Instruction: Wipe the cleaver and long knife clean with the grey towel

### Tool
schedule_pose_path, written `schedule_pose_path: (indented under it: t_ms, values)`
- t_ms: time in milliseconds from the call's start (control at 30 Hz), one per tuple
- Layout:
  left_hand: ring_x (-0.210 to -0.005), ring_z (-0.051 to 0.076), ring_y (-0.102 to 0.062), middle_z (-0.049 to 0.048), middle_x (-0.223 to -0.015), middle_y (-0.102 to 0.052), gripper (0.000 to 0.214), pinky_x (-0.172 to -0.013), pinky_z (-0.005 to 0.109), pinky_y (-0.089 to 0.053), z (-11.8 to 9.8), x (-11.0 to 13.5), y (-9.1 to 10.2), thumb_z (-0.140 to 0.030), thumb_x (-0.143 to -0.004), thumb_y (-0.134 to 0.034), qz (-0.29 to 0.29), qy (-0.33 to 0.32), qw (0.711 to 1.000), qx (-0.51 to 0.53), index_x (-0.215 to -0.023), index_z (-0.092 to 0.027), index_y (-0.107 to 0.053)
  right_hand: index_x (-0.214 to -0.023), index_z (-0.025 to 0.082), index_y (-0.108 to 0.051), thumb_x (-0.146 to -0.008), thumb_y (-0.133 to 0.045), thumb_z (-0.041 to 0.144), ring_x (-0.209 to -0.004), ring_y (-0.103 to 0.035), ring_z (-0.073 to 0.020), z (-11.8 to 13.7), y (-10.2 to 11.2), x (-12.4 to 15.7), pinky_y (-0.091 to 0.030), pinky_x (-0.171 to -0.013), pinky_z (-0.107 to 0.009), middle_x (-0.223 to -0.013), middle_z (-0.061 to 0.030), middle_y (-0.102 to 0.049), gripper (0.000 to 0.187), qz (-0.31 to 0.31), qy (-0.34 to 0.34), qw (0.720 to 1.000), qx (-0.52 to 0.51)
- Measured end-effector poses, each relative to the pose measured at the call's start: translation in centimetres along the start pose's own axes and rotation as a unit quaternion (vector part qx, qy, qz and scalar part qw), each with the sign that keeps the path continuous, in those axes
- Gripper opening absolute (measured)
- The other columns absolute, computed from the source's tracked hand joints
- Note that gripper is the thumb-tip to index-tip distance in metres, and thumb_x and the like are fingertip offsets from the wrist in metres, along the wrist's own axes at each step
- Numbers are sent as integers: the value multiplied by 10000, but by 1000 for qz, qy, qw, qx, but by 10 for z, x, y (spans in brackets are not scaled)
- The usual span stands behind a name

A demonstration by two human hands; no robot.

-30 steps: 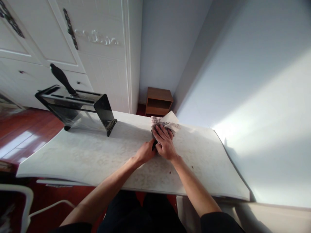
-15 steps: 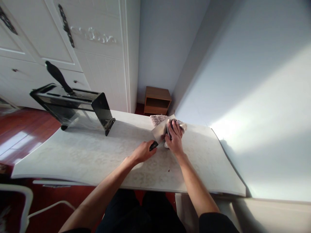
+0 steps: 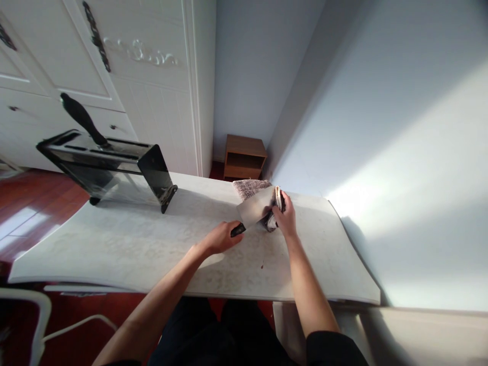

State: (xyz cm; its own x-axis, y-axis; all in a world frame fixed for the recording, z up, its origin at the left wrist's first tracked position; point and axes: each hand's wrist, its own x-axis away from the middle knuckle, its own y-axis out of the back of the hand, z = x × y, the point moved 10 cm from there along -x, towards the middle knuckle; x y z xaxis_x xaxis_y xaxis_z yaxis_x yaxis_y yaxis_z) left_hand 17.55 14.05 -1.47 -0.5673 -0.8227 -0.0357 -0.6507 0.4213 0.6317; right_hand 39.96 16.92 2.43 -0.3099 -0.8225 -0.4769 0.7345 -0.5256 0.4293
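The left hand (image 3: pixel 223 237) grips a cleaver (image 3: pixel 251 211) by its handle; apart from it, the right hand (image 3: pixel 285 213) pinches a cloth (image 3: pixel 249 188) at the blade between them. Wiping seems underway; the next stroke calls for steadiness. The cloth's exact wrap is hard to see.

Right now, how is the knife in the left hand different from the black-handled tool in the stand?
The left hand holds the knife, while the black-handled tool sits in the stand. The knife's broad blade shows, with cloth against it; the tool shows mainly its handle, poking up. The knife's handle is mostly covered by fingers; the tool's handle is uncovered. Both handles are black.
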Motion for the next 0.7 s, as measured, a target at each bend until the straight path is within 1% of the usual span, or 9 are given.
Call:
schedule_pose_path:
  t_ms: [100,167,267,333,433,533,633,700]
  values:
    - [-598,110,-449,-29,-642,-512,172,-551,222,-283,0,-1,-2,-332,-807,-528,15,-5,1000,0,-760,-168,-554,-1251,181,-586,-683,-488,175,-1154,-560,-263,-10,6,-2,-394,-1026,-425,-1233,-87,-636,576,-3,-44,998,-43]
    - [-601,105,-450,-32,-641,-505,184,-549,216,-291,0,-2,-2,-338,-803,-533,18,-4,1000,6,-743,-164,-542,-1200,180,-631,-670,-467,162,-1126,-583,-256,-15,10,-3,-408,-1007,-404,-1195,-75,-666,555,-7,-68,995,-70]
    - [-561,93,-454,-38,-632,-485,199,-510,201,-298,1,-2,-2,-352,-802,-535,27,14,999,36,-738,-163,-522,-1126,172,-680,-644,-466,160,-1069,-611,-249,-20,15,-4,-435,-957,-373,-1126,-60,-702,528,-17,-100,988,-114]
    - [-497,83,-454,-46,-618,-470,210,-457,190,-293,4,-1,-5,-373,-807,-529,43,34,996,73,-758,-169,-508,-1065,172,-708,-624,-481,165,-980,-634,-239,-25,18,-3,-463,-884,-348,-1031,-40,-729,496,-31,-130,980,-145]
    - [-409,81,-454,-60,-581,-442,235,-382,180,-289,8,0,-8,-406,-809,-531,57,53,989,125,-768,-182,-472,-951,171,-734,-587,-514,173,-774,-637,-201,-39,21,0,-479,-715,-298,-811,2,-731,425,-47,-194,955,-217]
    - [-377,89,-463,-69,-547,-425,254,-343,177,-310,10,-1,-9,-423,-808,-546,56,49,986,152,-773,-186,-462,-836,164,-733,-546,-545,162,-606,-601,-165,-54,24,3,-455,-579,-264,-635,32,-683,346,-73,-251,915,-307]
    - [-367,94,-465,-71,-518,-428,264,-327,180,-333,12,0,-10,-434,-812,-553,66,51,983,162,-797,-179,-486,-778,173,-714,-523,-552,141,-566,-609,-168,-69,32,4,-469,-543,-270,-582,35,-667,303,-123,-285,880,-361]
    - [-362,96,-459,-73,-501,-427,271,-320,182,-343,13,0,-12,-440,-813,-556,78,57,982,163,-808,-176,-498,-760,178,-703,-526,-558,135,-562,-618,-171,-74,35,3,-484,-541,-277,-576,33,-669,279,-143,-290,869,-375]
